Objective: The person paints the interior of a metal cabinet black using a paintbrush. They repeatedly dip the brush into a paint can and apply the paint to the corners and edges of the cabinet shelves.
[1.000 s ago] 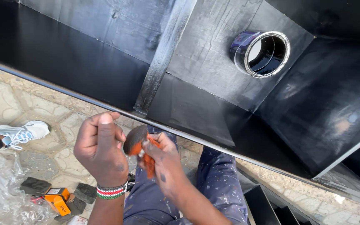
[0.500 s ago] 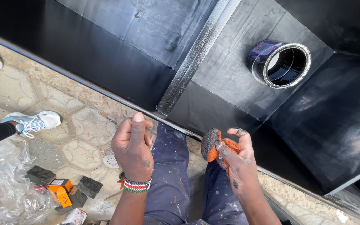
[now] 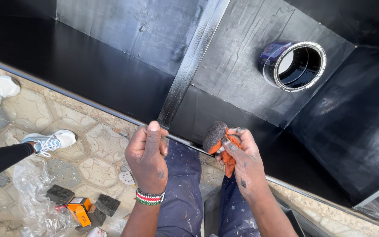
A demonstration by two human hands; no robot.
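Left hand (image 3: pixel 148 158): fist closed, gripping the near rim of the black cabinet (image 3: pixel 110 74). Right hand (image 3: pixel 242 160): clasped around an orange paint roller (image 3: pixel 216 137), just beside that rim.

Beaded wristband (image 3: pixel 150 197), paint-flecked navy trousers (image 3: pixel 183 193), bare forearms.

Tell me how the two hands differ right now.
The left hand is closed on the edge of the black cabinet with its thumb up, while the right hand holds an orange-handled roller clear of the black surface. The left wrist wears a striped beaded bracelet; the right wrist is bare. The right hand's fingers show dark paint smears, the left looks cleaner. Both sit above dark blue trousers.
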